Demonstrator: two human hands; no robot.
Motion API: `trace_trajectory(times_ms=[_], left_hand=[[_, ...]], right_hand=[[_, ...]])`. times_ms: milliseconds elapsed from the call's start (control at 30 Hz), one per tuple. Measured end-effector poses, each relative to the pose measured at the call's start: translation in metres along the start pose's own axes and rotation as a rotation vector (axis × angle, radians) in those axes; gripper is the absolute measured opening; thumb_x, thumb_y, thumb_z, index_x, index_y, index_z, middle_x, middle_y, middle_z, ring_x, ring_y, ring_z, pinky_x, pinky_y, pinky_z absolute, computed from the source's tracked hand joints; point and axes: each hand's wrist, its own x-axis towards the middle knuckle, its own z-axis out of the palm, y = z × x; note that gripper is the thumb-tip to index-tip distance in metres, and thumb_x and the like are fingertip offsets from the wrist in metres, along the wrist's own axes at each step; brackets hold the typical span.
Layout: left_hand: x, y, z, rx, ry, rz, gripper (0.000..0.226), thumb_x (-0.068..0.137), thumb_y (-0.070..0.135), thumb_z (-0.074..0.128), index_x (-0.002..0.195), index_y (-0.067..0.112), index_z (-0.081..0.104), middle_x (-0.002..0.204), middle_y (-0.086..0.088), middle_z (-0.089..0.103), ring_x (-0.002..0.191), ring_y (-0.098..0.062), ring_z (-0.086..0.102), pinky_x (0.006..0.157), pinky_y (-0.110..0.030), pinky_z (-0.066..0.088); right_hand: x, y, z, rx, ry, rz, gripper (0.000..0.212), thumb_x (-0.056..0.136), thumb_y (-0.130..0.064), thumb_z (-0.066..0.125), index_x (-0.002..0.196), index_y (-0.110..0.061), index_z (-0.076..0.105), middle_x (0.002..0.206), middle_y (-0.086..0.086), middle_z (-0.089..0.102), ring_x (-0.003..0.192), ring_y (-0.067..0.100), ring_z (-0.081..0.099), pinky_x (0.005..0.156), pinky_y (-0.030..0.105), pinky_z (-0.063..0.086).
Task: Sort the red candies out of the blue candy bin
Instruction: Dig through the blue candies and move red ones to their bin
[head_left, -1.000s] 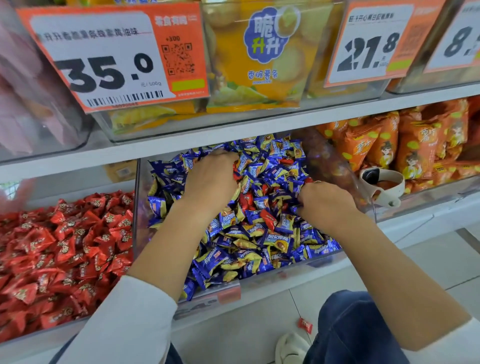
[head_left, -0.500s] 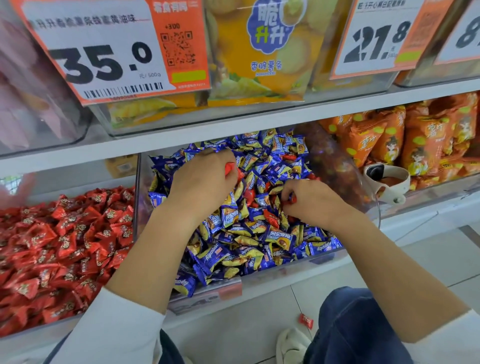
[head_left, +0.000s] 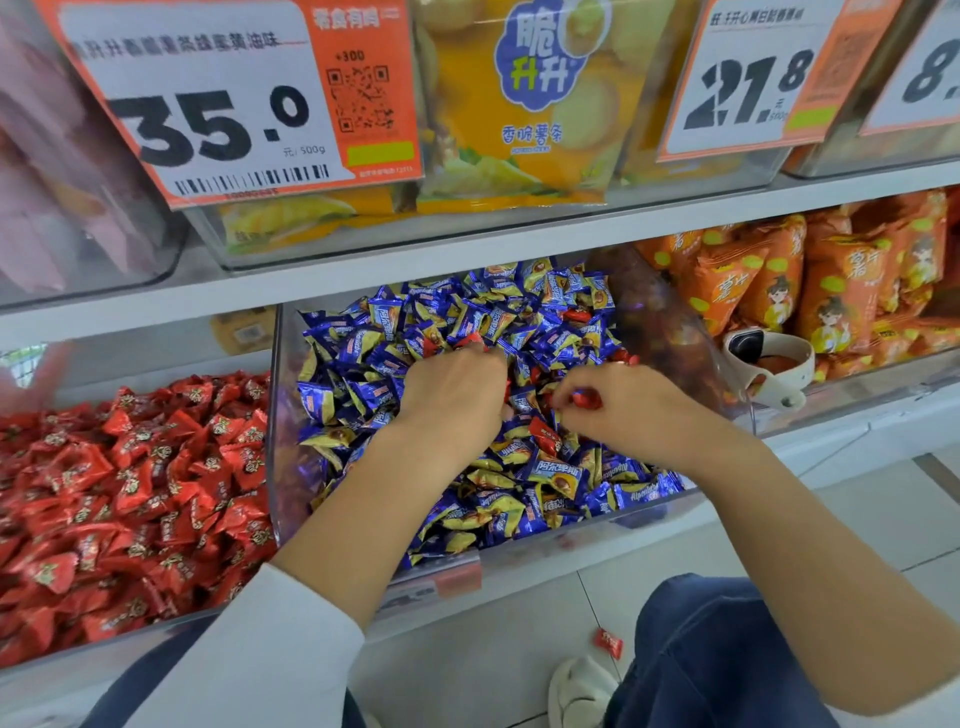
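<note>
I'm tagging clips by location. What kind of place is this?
Most likely a shop's bulk snack aisle: price tags on clear bins of wrapped candies, with snack bags shelved above.
</note>
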Motion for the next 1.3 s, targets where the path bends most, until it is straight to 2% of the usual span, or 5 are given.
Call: trace_trajectory(times_ms=[300,700,867,1033,1300], left_hand=[[0.005,0.002,0.009,0.045,-0.024,0.094,0.035,0.092,0.012,0.053,0.126,0.021,0.051,0.114,0.000,0.055,0.092,-0.024,0.060,0.047,-0.027,0.029],[0.003,0.000,0.004,0.037,-0.073,0.114,0.041,0.093,0.014,0.047,0.132,0.027,0.044,0.121,-0.003,0.050,0.088,-0.025,0.059,0.049,-0.028,0.030],[0.004,-0.009,0.005,-0.095,-0.030,0.111,0.028,0.090,0.012,0.049,0.116,0.022,0.048,0.089,0.003,0.061,0.076,-0.020,0.057,0.050,-0.027,0.033],[-0.001,-0.016,-0.001,-0.203,-0.037,0.114,0.030,0.091,0.023,0.049,0.121,0.029,0.051,0.110,0.004,0.062,0.095,-0.020,0.056,0.065,-0.031,0.040],[-0.019,-0.039,-0.021,-0.385,0.050,0.052,0.026,0.098,0.031,0.044,0.123,0.027,0.051,0.104,0.006,0.064,0.078,-0.013,0.052,0.069,-0.030,0.043]], right_hand=[[0.001,-0.011,0.024,-0.151,-0.103,-0.077,0.038,0.089,-0.045,0.057,0.118,-0.021,0.060,0.107,0.004,0.063,0.100,0.024,0.058,0.082,0.035,0.048],[0.007,0.023,-0.009,0.080,0.255,0.111,0.021,0.090,-0.023,0.055,0.087,-0.003,0.052,0.074,0.017,0.060,0.069,0.032,0.060,0.062,0.038,0.045],[0.006,0.004,0.005,0.117,0.176,-0.038,0.009,0.088,-0.025,0.058,0.095,-0.022,0.064,0.077,-0.006,0.064,0.066,0.012,0.058,0.062,0.026,0.045],[0.013,-0.011,0.024,0.113,0.009,-0.068,0.037,0.078,-0.055,0.065,0.104,-0.028,0.063,0.085,-0.005,0.065,0.080,0.013,0.060,0.072,0.031,0.049],[0.020,-0.009,0.019,0.023,-0.062,-0.023,0.024,0.090,-0.036,0.060,0.094,-0.016,0.047,0.073,-0.002,0.052,0.067,0.018,0.051,0.054,0.027,0.038]])
